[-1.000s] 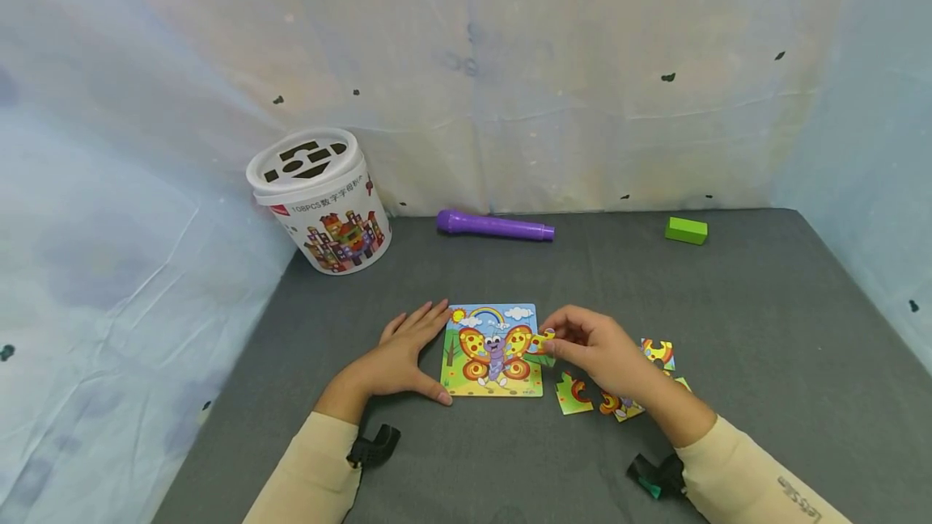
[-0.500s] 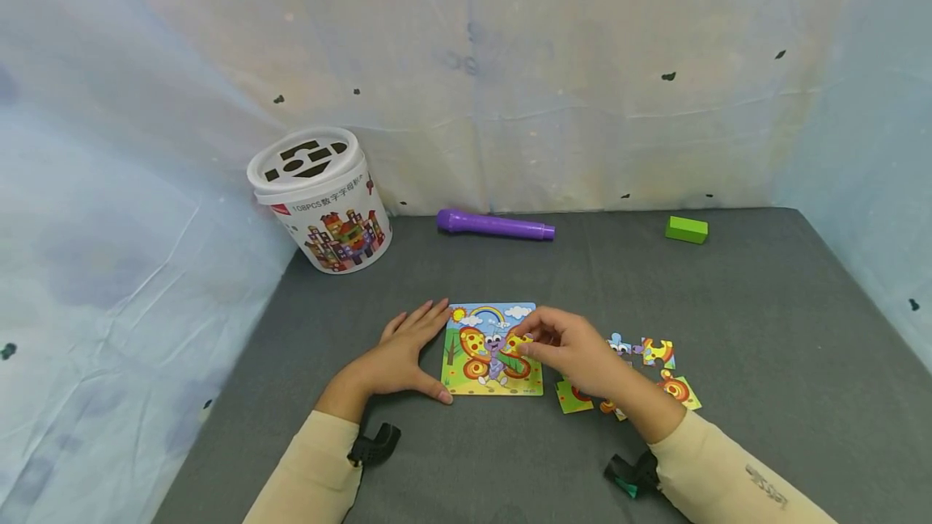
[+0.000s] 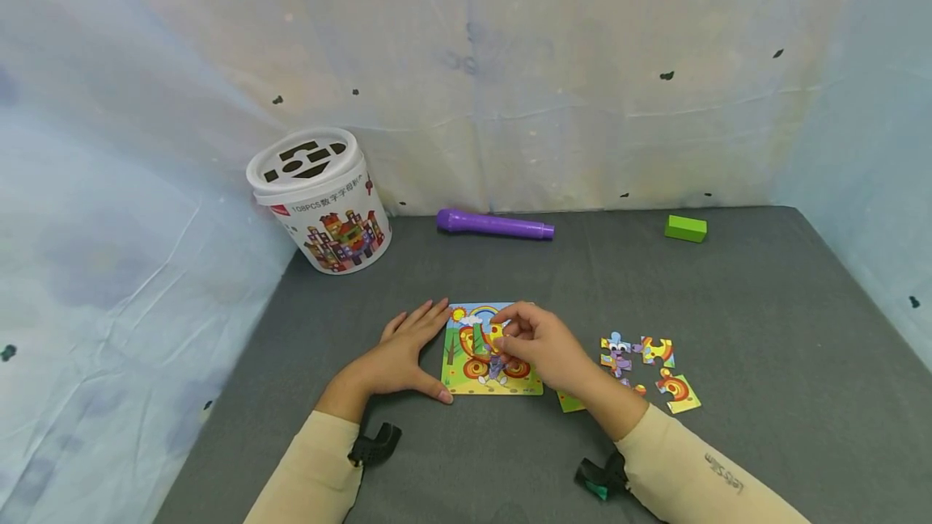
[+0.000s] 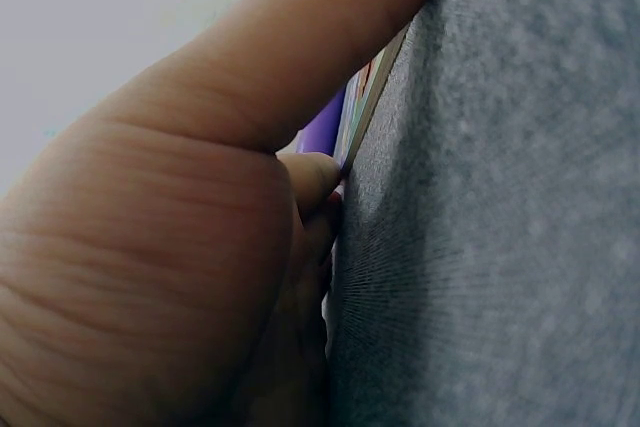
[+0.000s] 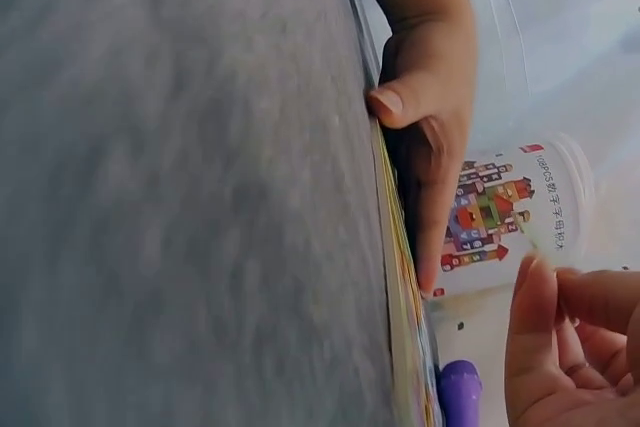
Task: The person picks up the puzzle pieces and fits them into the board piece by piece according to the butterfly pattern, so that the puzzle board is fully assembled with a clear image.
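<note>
A square puzzle board printed with a butterfly, sun and rainbow lies on the grey table. My left hand lies flat with fingers spread at its left side, fingertips and thumb by the edge. Above the board, my right hand pinches a yellow and green puzzle piece between thumb and index finger. In the right wrist view the pinching fingers are raised off the board, and the piece itself barely shows. Several loose puzzle pieces lie right of the board, some partly hidden by my right forearm.
A white lidded bucket with shape cut-outs stands at the back left. Behind the board lies a purple toy microphone. A green block sits at the back right. Cloth walls rise behind the table.
My right hand has moved left from the board's right edge to over its middle, carrying the puzzle piece, which has turned. More loose pieces are uncovered. The left hand stays put.
</note>
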Motion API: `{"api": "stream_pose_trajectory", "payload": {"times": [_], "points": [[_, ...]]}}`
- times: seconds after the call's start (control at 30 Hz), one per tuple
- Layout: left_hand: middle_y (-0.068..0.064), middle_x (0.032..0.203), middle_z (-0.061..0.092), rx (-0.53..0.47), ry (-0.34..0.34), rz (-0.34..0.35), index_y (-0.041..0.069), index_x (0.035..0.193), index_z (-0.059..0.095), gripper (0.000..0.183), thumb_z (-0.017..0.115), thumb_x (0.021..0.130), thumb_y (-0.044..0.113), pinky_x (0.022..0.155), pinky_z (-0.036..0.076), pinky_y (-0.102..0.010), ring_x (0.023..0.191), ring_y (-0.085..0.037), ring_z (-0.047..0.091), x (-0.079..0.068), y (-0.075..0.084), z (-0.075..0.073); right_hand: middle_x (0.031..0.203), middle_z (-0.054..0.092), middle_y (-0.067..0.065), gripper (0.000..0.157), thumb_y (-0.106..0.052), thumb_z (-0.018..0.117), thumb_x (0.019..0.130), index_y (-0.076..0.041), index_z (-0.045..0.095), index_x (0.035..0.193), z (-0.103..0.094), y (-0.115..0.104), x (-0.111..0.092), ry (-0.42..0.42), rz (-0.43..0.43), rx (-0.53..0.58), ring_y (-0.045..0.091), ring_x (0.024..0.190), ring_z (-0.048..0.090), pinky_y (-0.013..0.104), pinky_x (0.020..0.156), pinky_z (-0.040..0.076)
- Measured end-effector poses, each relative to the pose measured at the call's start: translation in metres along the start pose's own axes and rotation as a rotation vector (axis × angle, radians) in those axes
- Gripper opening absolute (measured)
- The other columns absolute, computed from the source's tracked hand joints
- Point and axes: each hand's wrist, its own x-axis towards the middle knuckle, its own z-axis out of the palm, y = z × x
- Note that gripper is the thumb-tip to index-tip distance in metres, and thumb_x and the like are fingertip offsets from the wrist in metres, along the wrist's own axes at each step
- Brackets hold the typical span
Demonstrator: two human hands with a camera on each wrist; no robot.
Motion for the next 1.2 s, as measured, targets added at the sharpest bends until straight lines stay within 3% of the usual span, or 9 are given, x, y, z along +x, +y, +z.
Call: {"api": "stream_pose_trajectory", "payload": {"times": [0.13,0.27,0.53,0.77,1.2], "points": [[0.003,0.182,0.01,-0.003,0.0,0.003,0.02,0.177,0.019,0.14,0.096,0.07,0.069,0.126,-0.005,-0.061,0.166,-0.022,0.001,0.0,0.0,0.0,0.093,0.071,0.013,0.027,-0.008,0.071,0.107,0.005,0.067,0.13,0.009,0.004,0.006,0.009,0.023,0.017,0.031,0.08,0.069,0.039,0.071,0.062],[0.001,0.182,0.011,-0.006,0.009,0.014,0.019,0.177,0.019,0.141,0.096,0.07,0.069,0.126,-0.003,-0.06,0.166,-0.024,0.002,-0.001,-0.001,0.0,0.089,0.071,0.013,0.019,-0.008,0.073,0.106,0.002,0.072,0.122,0.019,0.009,0.013,0.037,0.045,0.002,0.029,0.073,0.066,0.032,0.061,0.055],[0.001,0.182,0.011,-0.01,0.025,0.022,0.018,0.177,0.02,0.142,0.097,0.069,0.069,0.126,-0.003,-0.059,0.166,-0.024,0.003,-0.002,-0.002,0.0,0.088,0.071,0.015,0.016,0.0,0.066,0.107,0.005,0.073,0.121,0.037,0.012,0.025,0.077,0.131,0.075,0.028,0.073,0.074,0.039,0.067,0.064],[0.001,0.182,0.011,-0.01,0.022,0.019,0.019,0.177,0.019,0.141,0.096,0.07,0.068,0.126,-0.003,-0.059,0.166,-0.024,0.002,-0.002,-0.002,0.0,0.081,0.07,0.013,0.01,0.001,0.068,0.106,0.002,0.072,0.114,0.044,0.011,0.031,0.111,0.14,-0.022,0.024,0.063,0.069,0.035,0.055,0.059],[-0.002,0.181,0.013,-0.021,0.017,0.03,0.017,0.176,0.022,0.138,0.097,0.071,0.065,0.125,-0.001,-0.064,0.166,-0.028,0.005,-0.002,0.001,0.0,0.086,0.07,0.009,0.007,0.004,0.068,0.104,0.004,0.071,0.11,0.047,0.012,0.034,0.157,0.163,-0.073,0.02,0.066,0.072,0.036,0.059,0.061]]}}
